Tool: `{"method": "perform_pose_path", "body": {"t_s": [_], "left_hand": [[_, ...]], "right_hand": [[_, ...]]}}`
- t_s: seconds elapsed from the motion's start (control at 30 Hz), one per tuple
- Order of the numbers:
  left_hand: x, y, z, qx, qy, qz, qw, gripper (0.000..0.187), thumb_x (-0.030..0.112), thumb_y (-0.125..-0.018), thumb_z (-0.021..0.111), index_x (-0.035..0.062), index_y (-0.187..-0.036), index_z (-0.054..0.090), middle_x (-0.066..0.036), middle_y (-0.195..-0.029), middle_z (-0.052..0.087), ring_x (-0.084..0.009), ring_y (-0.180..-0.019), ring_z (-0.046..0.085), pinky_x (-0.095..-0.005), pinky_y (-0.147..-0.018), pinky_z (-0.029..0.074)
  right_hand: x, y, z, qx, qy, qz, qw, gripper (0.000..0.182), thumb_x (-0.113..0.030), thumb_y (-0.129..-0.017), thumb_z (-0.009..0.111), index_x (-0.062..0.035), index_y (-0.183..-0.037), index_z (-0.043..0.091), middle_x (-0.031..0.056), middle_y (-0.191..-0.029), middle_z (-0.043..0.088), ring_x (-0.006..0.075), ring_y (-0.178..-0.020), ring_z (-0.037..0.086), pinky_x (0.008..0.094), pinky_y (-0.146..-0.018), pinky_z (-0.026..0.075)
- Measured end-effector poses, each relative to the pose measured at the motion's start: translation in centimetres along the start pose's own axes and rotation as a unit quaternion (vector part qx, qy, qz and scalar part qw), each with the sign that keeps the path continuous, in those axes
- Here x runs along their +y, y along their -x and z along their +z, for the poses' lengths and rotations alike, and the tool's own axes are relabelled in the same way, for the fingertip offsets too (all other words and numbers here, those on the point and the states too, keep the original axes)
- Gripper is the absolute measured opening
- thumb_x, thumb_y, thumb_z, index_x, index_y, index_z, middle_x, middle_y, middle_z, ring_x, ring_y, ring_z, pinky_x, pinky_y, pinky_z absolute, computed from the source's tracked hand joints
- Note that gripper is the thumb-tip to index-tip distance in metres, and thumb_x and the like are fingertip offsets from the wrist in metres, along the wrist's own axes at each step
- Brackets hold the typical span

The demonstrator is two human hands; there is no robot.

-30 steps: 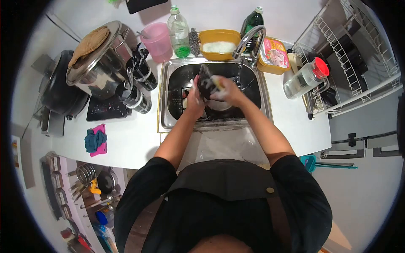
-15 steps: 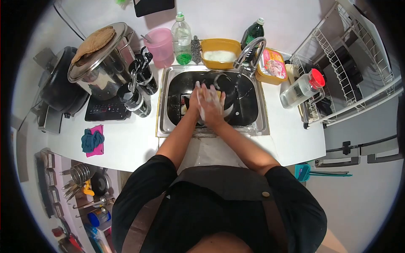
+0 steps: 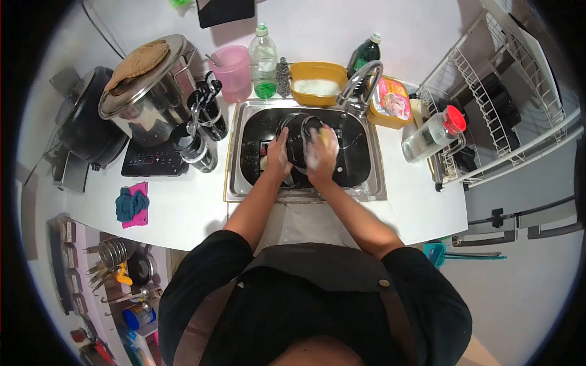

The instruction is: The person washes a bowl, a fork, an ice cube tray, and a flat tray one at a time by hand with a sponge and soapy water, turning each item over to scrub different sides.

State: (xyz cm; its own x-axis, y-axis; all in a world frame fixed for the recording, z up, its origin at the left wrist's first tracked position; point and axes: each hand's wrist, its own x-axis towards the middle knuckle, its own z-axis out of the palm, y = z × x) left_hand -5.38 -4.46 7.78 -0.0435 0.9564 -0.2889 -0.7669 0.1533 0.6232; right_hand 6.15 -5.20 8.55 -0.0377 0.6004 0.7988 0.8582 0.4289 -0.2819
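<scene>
Over the black sink basin (image 3: 356, 174), my left hand (image 3: 278, 160) grips the left side of a dark, round bowl (image 3: 295, 135). The bowl is tilted, and its wet rim catches the light. My right hand (image 3: 321, 155), soapy and slightly blurred, closes around a yellow sponge (image 3: 324, 135) against the bowl's right side. Most of the sponge is hidden by the fingers. A few small items with red and pale parts lie in the basin left of my left hand, too partly covered to name.
Behind the sink stand a chrome faucet (image 3: 366, 72), a yellow tub (image 3: 314, 82) with whitish contents, a clear soap bottle (image 3: 264, 64) and a pink cup (image 3: 232, 73). A large steel pot (image 3: 146, 91) is at left. A red-lidded pitcher (image 3: 427, 139) and white dish rack (image 3: 488, 116) are at right.
My hands, close together before, have moved apart. The dark bowl now shows between them, gripped by my left hand, with the sponge in my right hand against it.
</scene>
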Motion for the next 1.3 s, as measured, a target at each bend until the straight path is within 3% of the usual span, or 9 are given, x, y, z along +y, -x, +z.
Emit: {"method": "perform_pose_path", "body": {"t_s": [0.13, 0.3, 0.43, 0.7, 0.8, 0.97, 1.03, 1.1, 1.3], "left_hand": [[0.5, 0.2, 1.3, 0.023, -0.038, -0.005, 0.999, 0.04, 0.022, -0.083, 0.06, 0.005, -0.115, 0.041, -0.008, -0.103, 0.056, -0.0221, -0.092, 0.057, -0.039, -0.077, 0.049], [0.5, -0.5, 0.3, -0.004, -0.076, -0.001, 0.997, 0.041, 0.022, -0.081, 0.063, 0.0049, -0.112, 0.043, -0.008, -0.101, 0.057, -0.0205, -0.088, 0.058, -0.0361, -0.076, 0.049], [-1.2, -0.1, -0.2, -0.038, -0.102, -0.028, 0.994, 0.039, 0.023, -0.081, 0.064, 0.0041, -0.11, 0.046, -0.007, -0.099, 0.058, -0.0195, -0.088, 0.057, -0.035, -0.076, 0.048], [-0.5, 1.2, 0.3, -0.026, -0.063, -0.021, 0.997, 0.038, 0.022, -0.083, 0.061, 0.002, -0.111, 0.047, -0.007, -0.106, 0.056, -0.0182, -0.095, 0.053, -0.0344, -0.084, 0.044], [-1.2, -1.7, -2.0, 0.025, -0.045, 0.028, 0.998, 0.043, 0.024, -0.083, 0.06, 0.0006, -0.115, 0.044, -0.009, -0.108, 0.055, -0.0202, -0.1, 0.052, -0.0377, -0.086, 0.043], [-1.1, -2.7, -1.6, 0.049, 0.08, 0.059, 0.994, 0.039, 0.023, -0.085, 0.058, 0.0013, -0.113, 0.044, -0.011, -0.104, 0.057, -0.0218, -0.096, 0.056, -0.0374, -0.081, 0.047], [-1.4, -2.2, -0.9, 0.053, 0.059, 0.068, 0.995, 0.021, 0.02, -0.087, 0.054, 0.006, -0.102, 0.05, -0.008, -0.093, 0.06, -0.0197, -0.083, 0.059, -0.0342, -0.074, 0.05], [-3.6, -3.8, -5.3, -0.143, 0.155, 0.041, 0.977, 0.02, 0.023, -0.087, 0.054, 0.007, -0.099, 0.052, -0.007, -0.093, 0.059, -0.018, -0.081, 0.059, -0.0319, -0.071, 0.05], [-0.6, 1.3, -2.0, 0.019, -0.121, 0.014, 0.992, 0.031, 0.032, -0.086, 0.054, 0.0049, -0.102, 0.053, -0.007, -0.091, 0.059, -0.0181, -0.08, 0.059, -0.0327, -0.072, 0.049]], "right_hand": [[2.5, -5.4, 0.1, -0.092, -0.094, -0.118, 0.984, 0.017, -0.009, -0.077, 0.054, -0.0066, -0.094, 0.056, 0.0138, -0.086, 0.053, 0.0305, -0.084, 0.052, 0.037, -0.075, 0.042], [3.9, -4.3, 1.2, -0.103, -0.211, 0.069, 0.97, 0.007, -0.013, -0.081, 0.054, -0.0061, -0.083, 0.054, 0.0176, -0.079, 0.052, 0.037, -0.074, 0.054, 0.043, -0.065, 0.043], [4.2, -6.2, 2.2, 0.03, -0.181, -0.011, 0.983, 0.013, -0.012, -0.077, 0.059, -0.0018, -0.077, 0.052, 0.0175, -0.07, 0.055, 0.0371, -0.066, 0.056, 0.0438, -0.059, 0.045], [3.5, -6.0, 2.4, -0.003, -0.131, -0.006, 0.991, 0.017, -0.016, -0.077, 0.059, -0.0037, -0.073, 0.049, 0.0183, -0.062, 0.054, 0.0383, -0.06, 0.056, 0.0446, -0.055, 0.044], [7.1, -6.6, 3.6, 0.008, -0.205, 0.119, 0.971, 0.02, -0.018, -0.078, 0.06, -0.003, -0.069, 0.049, 0.0165, -0.058, 0.052, 0.0375, -0.054, 0.054, 0.0428, -0.05, 0.041], [1.2, -2.4, 2.8, 0.091, -0.096, 0.098, 0.986, 0.024, -0.014, -0.072, 0.064, -0.0025, -0.086, 0.049, 0.0162, -0.086, 0.048, 0.0349, -0.085, 0.046, 0.0426, -0.074, 0.036], [-1.1, -1.7, 1.8, -0.049, -0.154, 0.028, 0.987, 0.02, -0.016, -0.073, 0.06, -0.006, -0.09, 0.054, 0.0135, -0.09, 0.049, 0.0349, -0.087, 0.046, 0.0438, -0.074, 0.036], [-3.2, -2.2, 0.6, -0.154, -0.145, -0.104, 0.972, 0.02, -0.018, -0.074, 0.058, -0.0092, -0.093, 0.057, 0.0118, -0.093, 0.05, 0.0346, -0.086, 0.046, 0.0439, -0.075, 0.036], [6.8, -5.9, 8.5, -0.302, -0.247, -0.073, 0.918, 0.023, -0.03, -0.077, 0.06, -0.014, -0.093, 0.062, 0.0119, -0.086, 0.062, 0.0327, -0.081, 0.06, 0.038, -0.066, 0.047]]}}
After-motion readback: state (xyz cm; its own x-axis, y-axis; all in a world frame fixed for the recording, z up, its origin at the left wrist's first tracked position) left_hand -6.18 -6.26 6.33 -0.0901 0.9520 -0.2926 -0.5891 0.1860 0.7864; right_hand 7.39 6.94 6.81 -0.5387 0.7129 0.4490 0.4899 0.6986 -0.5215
